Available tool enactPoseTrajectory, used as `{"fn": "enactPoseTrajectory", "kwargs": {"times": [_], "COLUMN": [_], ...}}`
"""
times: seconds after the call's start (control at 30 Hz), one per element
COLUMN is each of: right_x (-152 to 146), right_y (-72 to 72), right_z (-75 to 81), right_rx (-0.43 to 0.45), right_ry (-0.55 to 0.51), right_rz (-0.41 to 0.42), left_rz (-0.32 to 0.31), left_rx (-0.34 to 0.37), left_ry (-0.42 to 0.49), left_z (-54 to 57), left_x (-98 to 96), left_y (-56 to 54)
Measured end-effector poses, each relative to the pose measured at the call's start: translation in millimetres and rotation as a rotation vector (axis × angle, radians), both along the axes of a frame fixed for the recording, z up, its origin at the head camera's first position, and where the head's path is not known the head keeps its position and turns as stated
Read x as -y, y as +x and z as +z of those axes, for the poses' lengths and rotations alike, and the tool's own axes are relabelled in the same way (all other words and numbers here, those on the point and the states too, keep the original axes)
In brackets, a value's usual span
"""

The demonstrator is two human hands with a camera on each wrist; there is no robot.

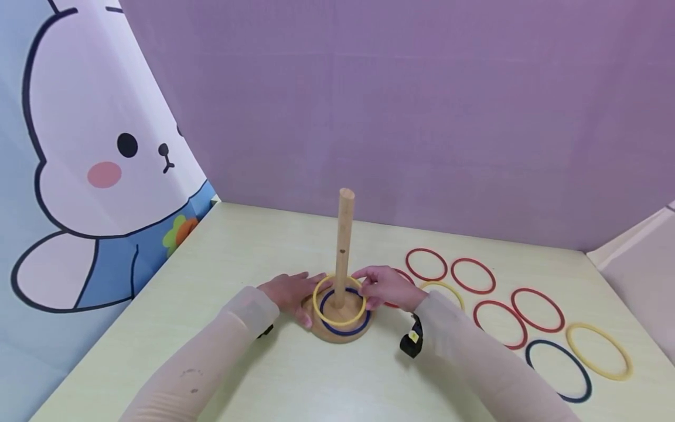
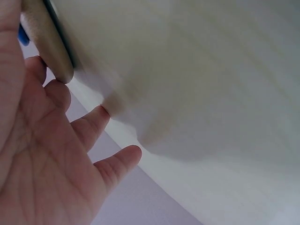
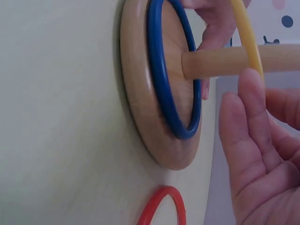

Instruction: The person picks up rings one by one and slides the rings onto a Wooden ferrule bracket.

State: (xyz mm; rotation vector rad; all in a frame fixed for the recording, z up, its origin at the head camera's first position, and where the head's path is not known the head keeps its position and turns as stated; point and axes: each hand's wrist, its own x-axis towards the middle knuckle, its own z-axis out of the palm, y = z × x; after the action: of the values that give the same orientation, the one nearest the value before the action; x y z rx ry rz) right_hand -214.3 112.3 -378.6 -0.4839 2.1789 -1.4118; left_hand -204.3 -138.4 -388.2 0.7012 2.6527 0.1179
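I can count five red rings [image 1: 494,281], three yellow rings [image 1: 629,364] and two blue rings [image 1: 588,385], so ten in total; there is also one wooden stand [image 3: 140,89] with one pole [image 1: 344,240]

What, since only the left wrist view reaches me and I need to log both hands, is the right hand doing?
Observer: The right hand pinches a yellow ring, held around the upright wooden peg.
Operator: I see a scrap of blue by the wooden edge. What is it part of?
Observer: A blue ring, lying on the round wooden base with the peg inside it.
Operator: Any red rings around?
Observer: Yes, several red rings lie on the table, to the right of the base.
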Motion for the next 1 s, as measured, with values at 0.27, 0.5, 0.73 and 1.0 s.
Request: {"fn": "enactPoseTrajectory", "kwargs": {"times": [0.27, 0.5, 0.73, 1.0], "right_x": [0, -2, -3, -1], "right_y": [-10.8, -17.7, -17.3, -17.2], "right_z": [-5.5, -9.9, -14.5, -17.2], "right_rx": [0.013, 0.009, -0.02, -0.083], "right_ry": [0.02, 0.066, 0.082, 0.125], "right_rz": [0.081, 0.111, 0.133, 0.126], "left_rz": [-0.007, -0.044, -0.06, -0.064], "left_rx": [0.008, -0.01, -0.024, -0.028], "left_ry": [-0.013, -0.027, 0.001, -0.018], "left_z": [1.4, 1.8, 2.2, 2.5], "left_x": [-1.5, -0.9, -0.6, -1.3], "left_y": [2.3, 0.7, 1.3, 1.6]}}
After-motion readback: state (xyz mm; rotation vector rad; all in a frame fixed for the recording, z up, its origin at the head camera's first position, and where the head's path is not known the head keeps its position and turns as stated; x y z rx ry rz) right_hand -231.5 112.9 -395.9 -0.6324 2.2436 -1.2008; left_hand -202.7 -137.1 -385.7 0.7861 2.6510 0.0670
